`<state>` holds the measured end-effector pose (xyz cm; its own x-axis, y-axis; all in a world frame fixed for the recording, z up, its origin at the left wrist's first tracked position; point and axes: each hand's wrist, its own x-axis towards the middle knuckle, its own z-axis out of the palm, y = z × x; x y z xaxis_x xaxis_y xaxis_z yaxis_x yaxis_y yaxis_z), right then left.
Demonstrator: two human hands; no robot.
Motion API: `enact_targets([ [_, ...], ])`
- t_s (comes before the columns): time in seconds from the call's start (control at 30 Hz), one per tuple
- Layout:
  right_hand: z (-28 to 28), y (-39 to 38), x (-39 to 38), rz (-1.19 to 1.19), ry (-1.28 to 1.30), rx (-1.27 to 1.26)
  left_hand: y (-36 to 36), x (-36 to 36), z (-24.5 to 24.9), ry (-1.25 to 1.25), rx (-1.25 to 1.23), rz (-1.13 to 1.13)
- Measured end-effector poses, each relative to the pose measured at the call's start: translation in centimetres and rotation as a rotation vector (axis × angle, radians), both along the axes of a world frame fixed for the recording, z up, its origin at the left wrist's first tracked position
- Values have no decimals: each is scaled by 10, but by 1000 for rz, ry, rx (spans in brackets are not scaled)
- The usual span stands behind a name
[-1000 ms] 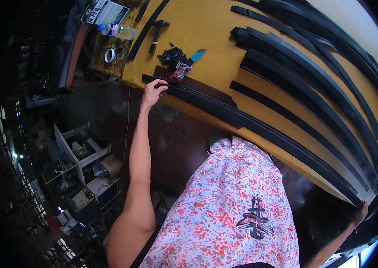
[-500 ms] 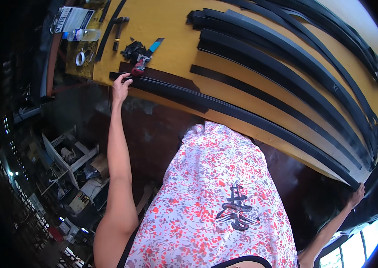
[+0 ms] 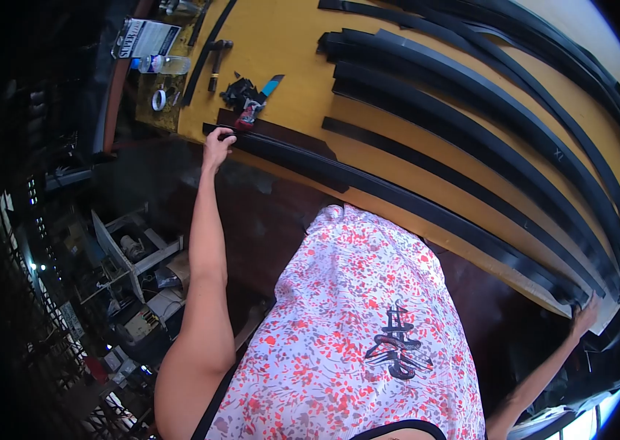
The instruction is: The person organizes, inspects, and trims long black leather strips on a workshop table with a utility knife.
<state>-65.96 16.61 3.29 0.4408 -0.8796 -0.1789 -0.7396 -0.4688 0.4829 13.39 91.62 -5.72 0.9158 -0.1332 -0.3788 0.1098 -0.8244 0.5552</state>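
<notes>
Along the front edge of the yellow table (image 3: 291, 73) lies a long black strip (image 3: 398, 192). At its left end my left hand (image 3: 219, 143) has its thumb and fingers closed on the strip. Far to the right, my right hand (image 3: 585, 315) is at the strip's other end, its fingers small and partly hidden. A dark flat piece (image 3: 310, 147) lies under the strip on the left. Just beyond my left hand are a red object (image 3: 246, 117), a blue-handled cutter (image 3: 272, 86) and a heap of black scraps (image 3: 239, 94).
Several more black strips (image 3: 442, 95) lie across the table's middle and right. A hammer (image 3: 216, 66), a tape roll (image 3: 159, 100), a plastic bottle (image 3: 167, 64) and a labelled box (image 3: 147, 38) are at the left. A wooden frame (image 3: 137, 253) stands below left.
The view has shifted, so the table's left items appear further right. My right hand's fingers look raised slightly at the strip's end. My left hand keeps its place on the strip.
</notes>
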Motion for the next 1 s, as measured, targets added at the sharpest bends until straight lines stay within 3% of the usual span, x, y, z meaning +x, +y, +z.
enact_targets([
  [0.07,-24,41,71,191,-447,91,-1,3,5,-1,56,-27],
  [0.17,0,174,252,306,-726,361,2,7,16,28,50,-72],
  [0.33,-41,334,413,510,-964,758,7,4,37,131,-108,-84],
  [0.5,-55,431,520,708,-873,973,-12,20,75,263,-218,-166],
  [0.67,-67,477,578,813,-846,878,-65,29,165,322,-305,-336],
  [0.73,-75,480,580,743,-847,858,-72,33,187,287,-320,-394],
  [0.93,-30,454,548,573,-897,776,-52,49,178,282,-483,-421],
  [1.0,-21,429,519,382,-799,876,-45,49,179,287,-576,-312],
])
